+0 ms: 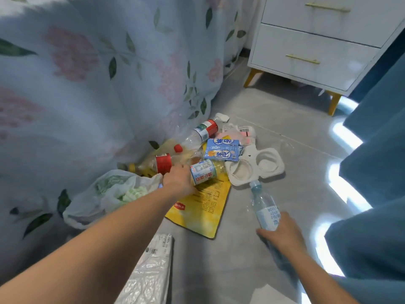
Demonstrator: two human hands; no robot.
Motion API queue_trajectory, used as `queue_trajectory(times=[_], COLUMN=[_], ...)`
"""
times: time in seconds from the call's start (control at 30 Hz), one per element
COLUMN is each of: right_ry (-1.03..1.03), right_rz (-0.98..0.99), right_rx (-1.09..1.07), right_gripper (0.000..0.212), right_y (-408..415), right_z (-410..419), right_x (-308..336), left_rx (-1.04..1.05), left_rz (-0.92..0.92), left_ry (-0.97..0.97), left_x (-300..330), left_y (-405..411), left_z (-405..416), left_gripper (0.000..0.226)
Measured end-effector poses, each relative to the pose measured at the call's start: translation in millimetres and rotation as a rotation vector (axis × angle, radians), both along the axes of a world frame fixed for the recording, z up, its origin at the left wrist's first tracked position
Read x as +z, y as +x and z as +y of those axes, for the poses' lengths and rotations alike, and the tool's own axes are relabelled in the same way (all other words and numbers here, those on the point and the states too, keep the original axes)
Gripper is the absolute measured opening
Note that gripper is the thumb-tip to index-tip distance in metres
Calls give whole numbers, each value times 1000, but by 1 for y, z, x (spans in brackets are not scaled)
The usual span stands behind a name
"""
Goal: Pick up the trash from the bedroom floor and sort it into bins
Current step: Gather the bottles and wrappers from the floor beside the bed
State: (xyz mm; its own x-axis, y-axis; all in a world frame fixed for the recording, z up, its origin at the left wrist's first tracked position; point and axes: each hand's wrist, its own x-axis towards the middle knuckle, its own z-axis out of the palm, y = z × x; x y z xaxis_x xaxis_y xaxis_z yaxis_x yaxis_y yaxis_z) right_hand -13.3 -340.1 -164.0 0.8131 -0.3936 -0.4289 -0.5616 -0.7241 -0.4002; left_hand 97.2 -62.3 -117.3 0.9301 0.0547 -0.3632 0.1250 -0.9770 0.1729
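Trash pile (210, 154) beneath both hands (178, 178).

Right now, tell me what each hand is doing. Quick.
Left hand: grips the yellow-liquid bottle lying in the trash pile.
Right hand: holds a clear water bottle, cap pointing away.

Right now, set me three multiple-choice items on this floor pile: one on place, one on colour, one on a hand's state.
1. Where does the white moulded pulp cup tray lie?
A. right of the yellow foil pouch
B. on the bed
C. inside the nightstand

2. What colour are the legs of the white two-drawer nightstand?
A. black
B. gold
C. blue

3. What is the right hand doing?
A. hanging idle
B. lying flat on the floor
C. gripping the clear blue-labelled plastic bottle

Key: 1 A, tray beside pouch's right edge; 2 B, gold legs visible; 3 C, fingers curl round the bottle.
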Motion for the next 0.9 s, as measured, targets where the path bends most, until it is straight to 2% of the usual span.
queue_trajectory(times=[0.17,0.27,0.4,0.5,0.63,0.77,0.9], right_ry=[87,195,353,503,720,945,1080], right_rz=[-122,-193,-290,-380,-445,-387,-312], right_rx=[-36,-25,38,123,245,405,621], right_gripper=[59,59,59,53,49,47,49], right_y=[-1,7,29,36,27,-6,-58], right_z=[13,30,79,140,224,309,376], right_x=[3,23,72,117,175,246,313], left_rx=[70,212,405,451,508,686,788], left_rz=[24,-25,-96,-180,-306,-403,-534], left_ry=[-84,-295,-579,-691,-696,-628,-538], left_x=[-15,-5,42,99,183,254,301], left_y=[-2,-5,-5,-24,-93,-205,-318], left_z=[-8,-7,16,58,135,220,270], left_gripper=[83,71,61,58,30,54,45])
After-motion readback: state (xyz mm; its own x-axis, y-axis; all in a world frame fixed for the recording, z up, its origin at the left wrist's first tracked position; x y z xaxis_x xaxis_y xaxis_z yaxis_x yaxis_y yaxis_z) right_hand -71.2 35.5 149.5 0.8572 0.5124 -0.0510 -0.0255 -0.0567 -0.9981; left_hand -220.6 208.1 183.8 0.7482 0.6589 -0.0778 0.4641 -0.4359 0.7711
